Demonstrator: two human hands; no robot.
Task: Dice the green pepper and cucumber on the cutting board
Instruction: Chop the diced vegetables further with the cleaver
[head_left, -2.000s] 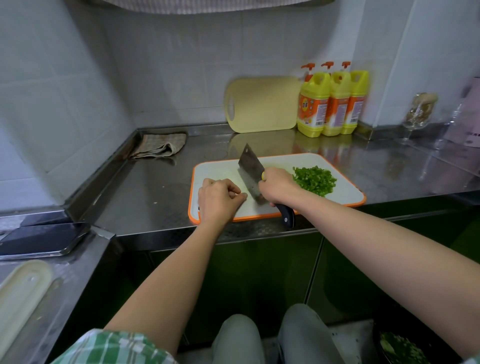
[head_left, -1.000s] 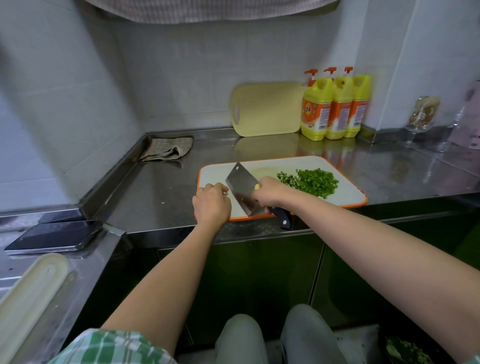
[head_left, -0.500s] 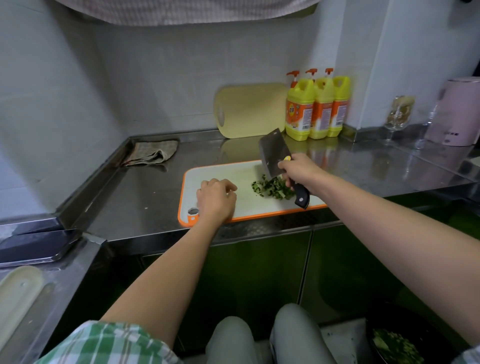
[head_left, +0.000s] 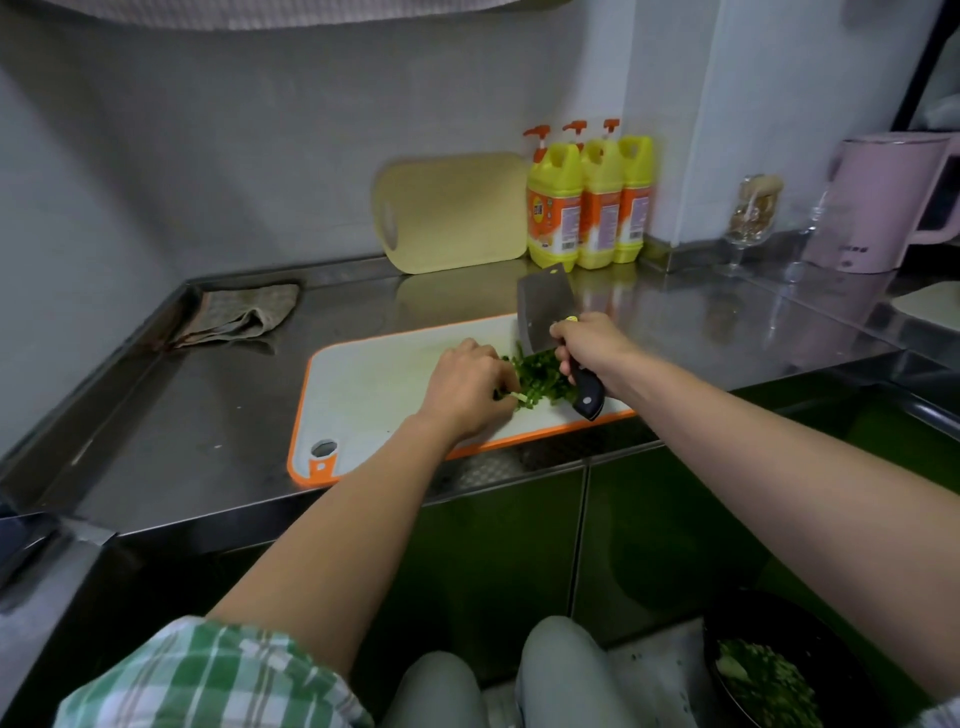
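A white cutting board (head_left: 374, 384) with an orange rim lies on the steel counter. A pile of diced greens (head_left: 543, 376) sits on its right half. My right hand (head_left: 589, 345) grips the black handle of a cleaver (head_left: 540, 312), whose blade stands upright with its edge down at the far side of the pile. My left hand (head_left: 467, 387) is at the pile's left edge, with its fingers curled down onto the pieces. The fingertips are hidden among the greens.
A yellow board (head_left: 452, 213) leans on the back wall beside three yellow detergent bottles (head_left: 587, 202). A folded cloth (head_left: 239, 312) lies back left. A glass (head_left: 753, 218) and a pink kettle (head_left: 883, 202) stand right. A dark bowl of chopped greens (head_left: 769, 670) is low right.
The cleaver swept the greens into a tighter pile and now stands at its far side. My left hand left the board's front and moved right onto the pile.
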